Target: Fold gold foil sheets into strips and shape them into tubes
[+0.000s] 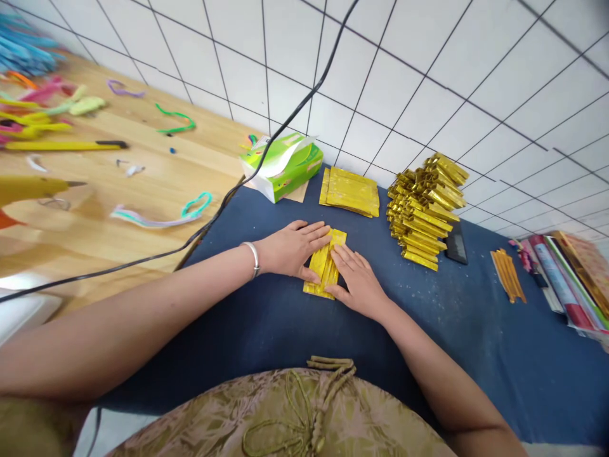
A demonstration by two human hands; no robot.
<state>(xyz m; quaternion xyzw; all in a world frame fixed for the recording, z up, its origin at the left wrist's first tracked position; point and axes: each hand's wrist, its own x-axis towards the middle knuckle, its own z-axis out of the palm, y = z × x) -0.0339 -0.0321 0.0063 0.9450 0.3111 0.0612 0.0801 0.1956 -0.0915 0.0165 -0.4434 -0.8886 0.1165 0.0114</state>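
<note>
Fingers lie flat and nearly together with thumbs stuck out, left hand (pixel 295 251) and right hand (pixel 359 282) resting on either side of a creased gold sheet (pixel 328 273) on the dark blue tabletop (pixel 266 330). Just past it there's a stack of flat gold sheets (pixel 352 192), plus a pile of folded gold strips (pixel 423 219) off right.

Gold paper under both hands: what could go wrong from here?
The gold paper could skew or crease unevenly if the left hand and right hand press differently. The folded gold strips, heaped unevenly nearby, might slide if bumped. The black cable crossing the view could get snagged, though its height is unclear.
</note>
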